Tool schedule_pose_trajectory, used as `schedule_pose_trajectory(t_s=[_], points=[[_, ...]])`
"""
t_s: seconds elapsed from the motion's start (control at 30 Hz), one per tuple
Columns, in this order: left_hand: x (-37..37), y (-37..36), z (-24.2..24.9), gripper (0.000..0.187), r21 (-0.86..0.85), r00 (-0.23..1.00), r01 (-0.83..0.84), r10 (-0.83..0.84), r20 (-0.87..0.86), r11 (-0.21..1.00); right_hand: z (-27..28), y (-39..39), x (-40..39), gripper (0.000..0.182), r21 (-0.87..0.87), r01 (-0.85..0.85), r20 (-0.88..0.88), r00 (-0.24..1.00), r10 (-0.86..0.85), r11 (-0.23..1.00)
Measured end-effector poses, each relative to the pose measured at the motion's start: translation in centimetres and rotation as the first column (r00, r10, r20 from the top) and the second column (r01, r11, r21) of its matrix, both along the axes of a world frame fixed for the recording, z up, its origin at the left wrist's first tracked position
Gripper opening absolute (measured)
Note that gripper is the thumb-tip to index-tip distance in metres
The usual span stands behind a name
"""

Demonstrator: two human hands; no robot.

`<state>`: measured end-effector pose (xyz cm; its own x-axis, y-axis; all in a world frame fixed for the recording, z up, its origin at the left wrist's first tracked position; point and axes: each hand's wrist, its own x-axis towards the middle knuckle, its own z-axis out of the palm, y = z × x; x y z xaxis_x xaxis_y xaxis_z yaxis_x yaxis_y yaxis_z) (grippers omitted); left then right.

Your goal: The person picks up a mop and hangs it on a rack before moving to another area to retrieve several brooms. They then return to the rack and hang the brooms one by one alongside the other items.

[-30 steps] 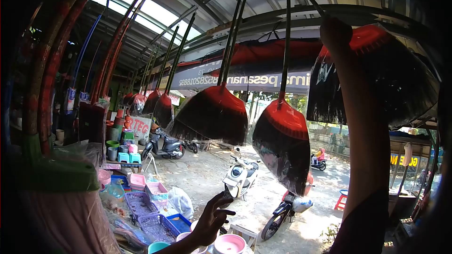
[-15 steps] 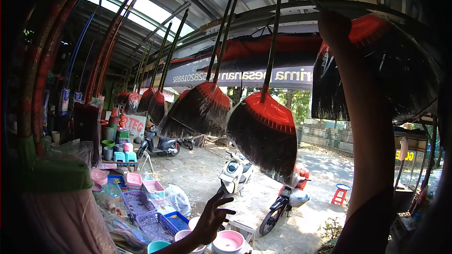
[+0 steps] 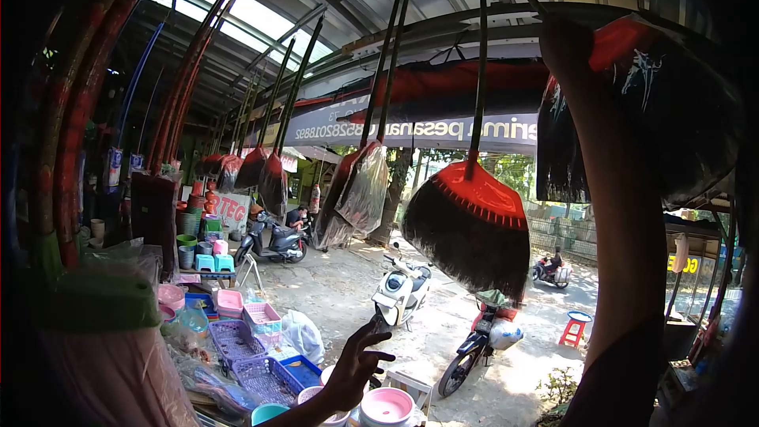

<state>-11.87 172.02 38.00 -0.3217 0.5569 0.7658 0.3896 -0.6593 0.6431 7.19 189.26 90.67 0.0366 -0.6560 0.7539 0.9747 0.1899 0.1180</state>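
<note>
My right arm reaches straight up, and my right hand [image 3: 563, 46] is closed at the neck of a hanging broom [image 3: 664, 119] with a red head and black bristles wrapped in clear plastic. Just left of it a second red-and-black broom [image 3: 470, 229] hangs from the roof by its long stick. Low in the view, my left hand [image 3: 356, 368] is held out with fingers spread, holding nothing, above a pink bowl [image 3: 385, 407].
More brooms [image 3: 360, 190] hang in a row from the roof beams toward the left. Plastic baskets [image 3: 237, 340] and tubs are stacked at lower left. A white scooter [image 3: 402, 291], a motorcycle [image 3: 474, 348] and a red stool [image 3: 573, 330] stand on the sunlit ground outside.
The hanging brooms are swinging: the middle one went left, then back right, and the pair behind it turned edge-on. My left hand has barely moved; my right hand stays up at the broom.
</note>
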Motion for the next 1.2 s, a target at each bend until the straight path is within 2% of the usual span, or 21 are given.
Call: schedule_pose_trajectory(t_s=[0.2,0.27,0.4,0.5,0.67,0.77,0.9,0.97,1.07,1.2], points=[[-0.2,-0.2,-0.5,0.063,-0.021,1.0,0.008,-0.007,0.003,1.0,-0.4,0.5,0.9,0.016,-0.059,-0.007,0.026,1.0,0.009,0.998],[-0.3,0.0,-0.9,0.064,-0.02,1.0,0.018,-0.017,0.009,1.0,-0.9,0.5,1.6,0.014,-0.132,0.053,0.029,0.998,-0.049,0.99],[-0.4,0.1,-1.1,0.063,-0.046,0.999,0.033,-0.034,-0.038,0.998,-2.1,0.9,2.4,0.016,-0.096,0.021,0.044,0.999,-0.017,0.995],[-0.3,0.1,-1.5,0.064,-0.053,0.999,0.034,-0.035,-0.036,0.998,-3.8,0.9,3.0,0.018,-0.163,0.059,0.021,0.998,-0.056,0.985],[-0.6,0.3,-2.6,0.065,-0.089,0.997,0.081,-0.082,-0.004,0.993,-7.0,1.5,4.1,0.023,-0.415,0.046,0.017,0.999,-0.043,0.909],[-0.5,0.2,-2.8,0.066,-0.103,0.995,0.1,-0.099,0.01,0.99,-8.4,2.8,4.4,0.028,-0.401,0.005,0.017,1.0,0.002,0.916],[-0.3,0.1,-3.3,0.066,-0.12,0.992,0.124,-0.122,0.026,0.985,-10.6,3.9,4.2,0.032,-0.387,0.048,0.069,0.997,-0.023,0.921],[-0.1,0.3,-3.8,0.065,-0.09,0.995,0.097,-0.099,-0.011,0.991,-12.3,3.2,3.5,0.035,-0.457,-0.021,0.067,0.996,0.058,0.889],[-0.1,0.0,-3.8,0.064,-0.105,0.995,0.091,-0.094,-0.03,0.99,-14.3,2.7,2.5,0.027,-0.421,-0.098,0.058,0.989,0.134,0.902],[0.4,-0.5,-3.1,0.063,-0.09,0.995,0.097,-0.1,-0.029,0.991,-15.7,2.9,0.0,0.045,-0.602,-0.213,0.116,0.93,0.349,0.77]])
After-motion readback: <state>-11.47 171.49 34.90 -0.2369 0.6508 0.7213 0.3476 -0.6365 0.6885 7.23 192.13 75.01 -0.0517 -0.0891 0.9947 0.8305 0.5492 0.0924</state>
